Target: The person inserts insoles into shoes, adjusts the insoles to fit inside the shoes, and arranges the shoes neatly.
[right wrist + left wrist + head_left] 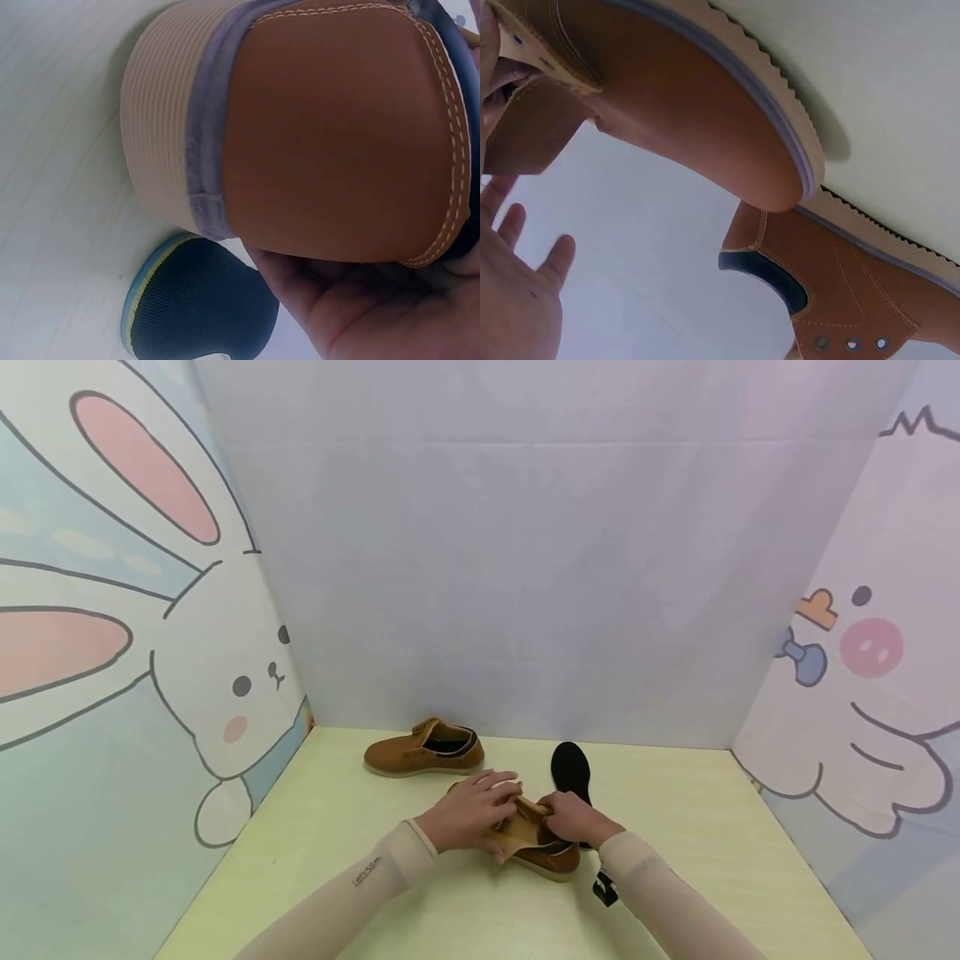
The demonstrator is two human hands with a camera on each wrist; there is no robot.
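Note:
A brown lace-less shoe [551, 862] sits in front of me, heel toward the right, its opening spread. My left hand [468, 814] holds the tan flap at the shoe's opening, its outer fingers raised and apart. My right hand [576, 818] grips the opposite edge of the opening with curled fingers. The left wrist view shows the shoe's smooth toe [705, 127], and the right wrist view its stitched heel [337, 142], with the right palm beneath. The shoe's inside is mostly hidden by the hands.
Behind to the left stands a matching brown shoe [423, 752]. A black insole [570, 764] lies beyond my right hand, partly covered by it. A small black-and-white piece [604, 888] shows by my right cuff. A pale wall [510, 593] closes off the table's back.

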